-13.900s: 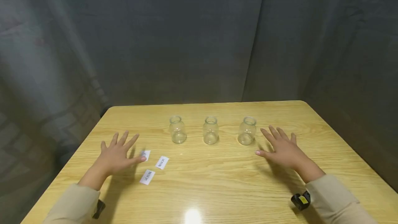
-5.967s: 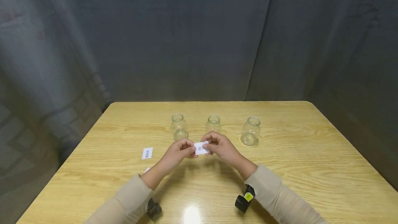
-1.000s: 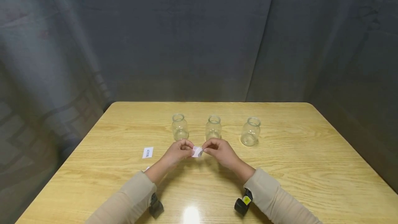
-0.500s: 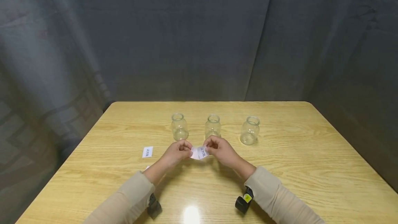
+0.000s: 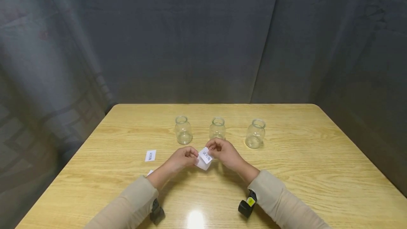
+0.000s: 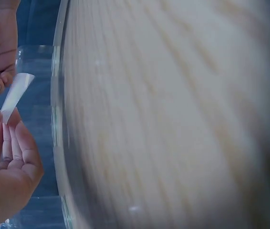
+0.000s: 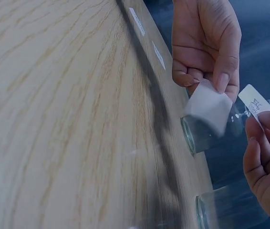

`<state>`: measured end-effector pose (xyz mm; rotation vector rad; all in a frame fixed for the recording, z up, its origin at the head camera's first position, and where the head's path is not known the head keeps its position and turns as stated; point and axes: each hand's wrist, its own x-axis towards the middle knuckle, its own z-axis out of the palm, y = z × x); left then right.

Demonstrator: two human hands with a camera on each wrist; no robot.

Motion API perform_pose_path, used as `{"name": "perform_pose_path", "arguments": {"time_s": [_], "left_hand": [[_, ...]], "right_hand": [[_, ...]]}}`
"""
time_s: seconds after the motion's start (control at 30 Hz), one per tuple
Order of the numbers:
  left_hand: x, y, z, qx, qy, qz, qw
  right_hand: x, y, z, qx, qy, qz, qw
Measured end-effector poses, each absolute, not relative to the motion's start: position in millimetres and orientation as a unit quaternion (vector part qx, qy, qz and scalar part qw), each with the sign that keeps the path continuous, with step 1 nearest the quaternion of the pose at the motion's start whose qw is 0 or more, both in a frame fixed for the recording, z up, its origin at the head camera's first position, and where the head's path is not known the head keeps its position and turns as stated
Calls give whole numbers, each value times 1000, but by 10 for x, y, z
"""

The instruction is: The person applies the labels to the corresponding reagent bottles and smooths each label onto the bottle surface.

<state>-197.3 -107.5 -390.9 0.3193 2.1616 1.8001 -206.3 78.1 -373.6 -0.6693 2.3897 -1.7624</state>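
Label [image 5: 206,155], its writing partly covered in the right wrist view, is pinched by the right hand [image 5: 224,153] before the middle jar [image 5: 217,129], whose base that hand hides. The left hand [image 5: 182,158] pinches a plain slip [image 5: 201,165]; the left forearm [image 5: 158,177] covers all but a corner of one card [image 5: 149,172]. Table [image 5: 318,158] stretches well beyond the right jar [image 5: 255,133].

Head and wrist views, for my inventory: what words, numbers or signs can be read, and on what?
"试": white rectangular paper label in right hand; other characters blurred.
Far white paper label on the wooden table: too small.
Near white paper label, hidden or slanted: unreadable.
Yellow sticker on black wrist camera: too small.
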Motion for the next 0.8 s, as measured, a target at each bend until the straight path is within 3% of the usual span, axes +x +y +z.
{"name": "perform_pose_path", "arguments": {"time_s": [0.8], "left_hand": [[-2033,-1085,-3873,92,692,705,127]], "right_hand": [[-2169,643,-3759,-227,778,-585,35]]}}
